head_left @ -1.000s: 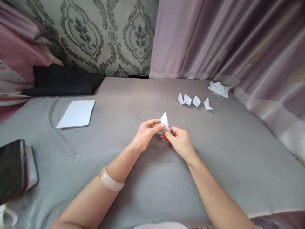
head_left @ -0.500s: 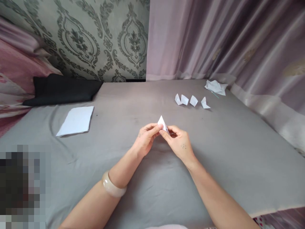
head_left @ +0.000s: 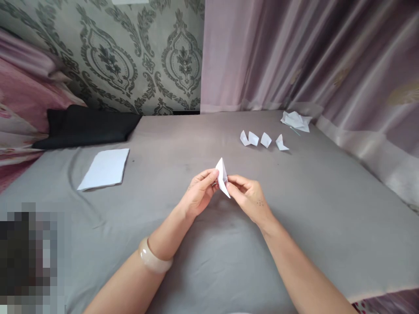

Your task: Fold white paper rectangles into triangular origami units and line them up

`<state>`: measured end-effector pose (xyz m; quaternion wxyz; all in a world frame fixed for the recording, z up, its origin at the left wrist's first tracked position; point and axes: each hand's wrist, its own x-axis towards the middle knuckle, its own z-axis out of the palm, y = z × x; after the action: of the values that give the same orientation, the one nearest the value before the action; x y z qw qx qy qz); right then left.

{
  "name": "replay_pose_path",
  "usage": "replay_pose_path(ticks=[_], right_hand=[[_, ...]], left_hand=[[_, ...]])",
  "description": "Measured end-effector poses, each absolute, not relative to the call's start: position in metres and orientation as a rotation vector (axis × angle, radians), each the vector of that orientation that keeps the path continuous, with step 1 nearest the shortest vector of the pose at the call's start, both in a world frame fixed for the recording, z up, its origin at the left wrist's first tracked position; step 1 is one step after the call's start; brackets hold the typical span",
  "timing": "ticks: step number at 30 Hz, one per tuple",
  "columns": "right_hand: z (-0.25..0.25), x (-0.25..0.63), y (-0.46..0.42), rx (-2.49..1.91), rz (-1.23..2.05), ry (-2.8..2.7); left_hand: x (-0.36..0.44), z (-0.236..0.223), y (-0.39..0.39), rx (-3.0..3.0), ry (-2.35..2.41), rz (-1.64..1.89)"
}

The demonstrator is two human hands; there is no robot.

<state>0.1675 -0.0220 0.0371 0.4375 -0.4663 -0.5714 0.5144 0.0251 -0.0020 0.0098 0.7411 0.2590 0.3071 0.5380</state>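
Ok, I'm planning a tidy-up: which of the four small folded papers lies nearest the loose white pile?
The rightmost folded paper; the other three lie farther left, away from the white pile.

I can't read any words, labels, brands or numbers from here. On the back of the right hand (head_left: 250,200) there's a little cluster of dark dots (head_left: 260,203), perhaps a marking, though it spells out nothing I can make out. A blocky blur (head_left: 29,257) covers the near left corner, so any lettering under it is hidden.
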Motion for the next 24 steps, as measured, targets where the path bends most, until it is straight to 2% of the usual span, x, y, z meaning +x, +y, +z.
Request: replay_pose_path(ticks=[8,18,24], right_hand=[[0.037,0.17,-0.021,-1.209,1.166,-1.494],[0.03,0.174,-0.017,-1.318,1.25,-1.241],[0.028,0.173,-0.018,-1.29,1.281,-1.309]], left_hand=[[0.026,0.01,-0.005,0.627,0.687,1.165],[0.027,0.014,-0.009,0.806,0.631,1.08],[0.028,0.01,-0.007,0.697,0.693,1.117]])
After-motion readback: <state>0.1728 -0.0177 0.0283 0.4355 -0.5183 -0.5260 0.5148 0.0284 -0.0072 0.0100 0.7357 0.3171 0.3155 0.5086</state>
